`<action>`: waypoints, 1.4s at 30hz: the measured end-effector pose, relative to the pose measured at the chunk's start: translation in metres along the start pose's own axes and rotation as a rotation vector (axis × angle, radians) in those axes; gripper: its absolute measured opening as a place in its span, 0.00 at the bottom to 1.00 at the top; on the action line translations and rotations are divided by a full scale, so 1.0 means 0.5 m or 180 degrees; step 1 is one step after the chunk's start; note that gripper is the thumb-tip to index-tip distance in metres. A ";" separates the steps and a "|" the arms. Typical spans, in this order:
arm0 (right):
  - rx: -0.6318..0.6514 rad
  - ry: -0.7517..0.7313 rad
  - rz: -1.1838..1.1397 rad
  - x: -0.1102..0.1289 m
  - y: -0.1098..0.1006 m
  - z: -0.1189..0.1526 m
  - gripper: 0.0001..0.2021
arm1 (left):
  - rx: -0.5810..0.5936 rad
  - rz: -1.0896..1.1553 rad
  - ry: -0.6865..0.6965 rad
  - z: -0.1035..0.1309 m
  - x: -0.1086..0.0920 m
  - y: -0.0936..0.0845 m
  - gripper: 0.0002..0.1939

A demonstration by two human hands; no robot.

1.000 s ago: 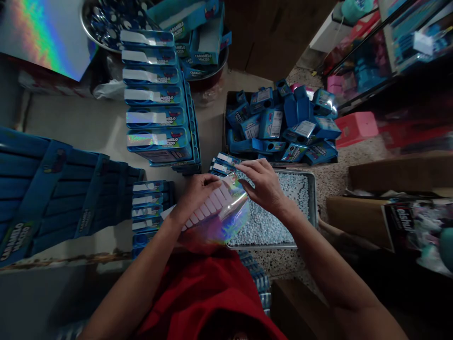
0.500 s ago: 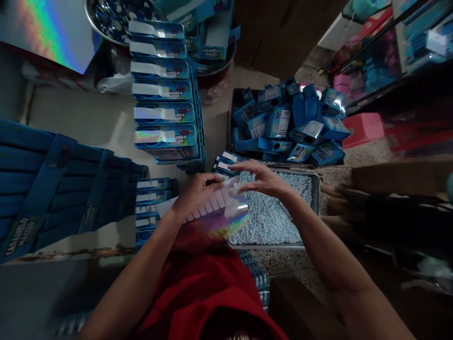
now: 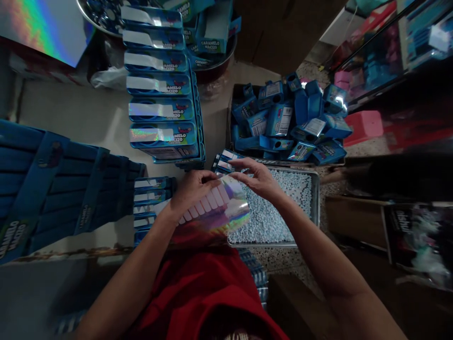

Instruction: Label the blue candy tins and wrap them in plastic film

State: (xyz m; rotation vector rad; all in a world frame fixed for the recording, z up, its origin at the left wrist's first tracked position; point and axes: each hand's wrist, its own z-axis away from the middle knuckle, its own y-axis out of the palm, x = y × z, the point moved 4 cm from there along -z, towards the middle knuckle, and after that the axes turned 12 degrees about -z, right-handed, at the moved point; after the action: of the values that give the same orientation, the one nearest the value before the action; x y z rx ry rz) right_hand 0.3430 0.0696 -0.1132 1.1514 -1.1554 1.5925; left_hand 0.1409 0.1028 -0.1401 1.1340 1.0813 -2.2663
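A shiny rainbow-coloured sticker sheet (image 3: 235, 208) with a row of pale rectangular strips is held at a slant before my red shirt. My left hand (image 3: 194, 189) is closed on its upper edge, thumb on top and the other fingers mostly hidden. My right hand (image 3: 260, 179) is at the sheet's upper right corner, thumb and fingers apart, the thumb tip close to the edge; whether it touches is unclear. Beyond the hands stand stacked blue candy boxes (image 3: 163, 134), each with a pale strip across it. Smaller blue boxes (image 3: 150, 196) line up left of the sheet.
Under my right hand lies a metal tray (image 3: 316, 198) of pale blue pellets. Behind it, a carton holds jumbled blue boxes (image 3: 279, 120). A long blue stack (image 3: 53, 189) stands at left. Bowls of wrapped candies and boxes are at the back; a cardboard box (image 3: 354, 222) is at right.
My right thumb has moved up and left to the sheet's corner, narrowing the gap to the fingers. A dark blurred shape at the right has moved back, uncovering a cardboard box.
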 end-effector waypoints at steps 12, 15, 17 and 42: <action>0.0253 -0.1103 0.3271 0.040 0.095 0.052 0.23 | -0.0079 -0.0041 -0.0276 -0.010 0.003 0.003 0.14; -0.0007 -0.1052 0.3168 0.029 0.090 0.068 0.18 | -0.0169 -0.0066 -0.0368 -0.011 0.011 0.002 0.13; -0.0183 -0.0969 0.3014 0.031 0.080 0.075 0.13 | -0.0186 -0.0056 -0.0368 -0.010 0.009 0.001 0.12; -0.1088 0.1124 -0.1114 0.176 0.124 0.241 0.12 | -0.1783 -0.0084 0.0550 0.256 -0.014 -0.057 0.12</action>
State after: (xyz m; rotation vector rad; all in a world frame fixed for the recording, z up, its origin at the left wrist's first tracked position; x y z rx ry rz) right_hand 0.2876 -0.0518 -0.0218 0.7608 -0.8913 1.2109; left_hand 0.0629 0.0211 -0.0730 1.0810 1.6677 -1.7258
